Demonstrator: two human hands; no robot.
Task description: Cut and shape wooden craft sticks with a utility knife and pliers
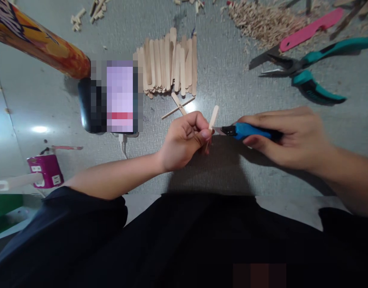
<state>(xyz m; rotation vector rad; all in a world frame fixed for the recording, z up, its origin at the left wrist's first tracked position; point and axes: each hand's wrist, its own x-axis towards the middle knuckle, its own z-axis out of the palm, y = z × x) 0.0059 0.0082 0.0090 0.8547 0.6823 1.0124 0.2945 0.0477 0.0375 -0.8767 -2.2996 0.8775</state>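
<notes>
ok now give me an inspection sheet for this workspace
Surface: grey table, textured, shadowed toward its near edge
Job's things: wooden stick; blue knife, its blade at the stick; stacked sticks and crossed sticks beyond
Clutter: wood shavings, pink-handled tool, teal-handled pliers, orange canister, phone, dark case
Hands: left hand pinches the stick; right hand grips the knife
Cables: white cable at the phone's near edge
Surroundings: purple power block at left; green object below it, too cut off to identify
</notes>
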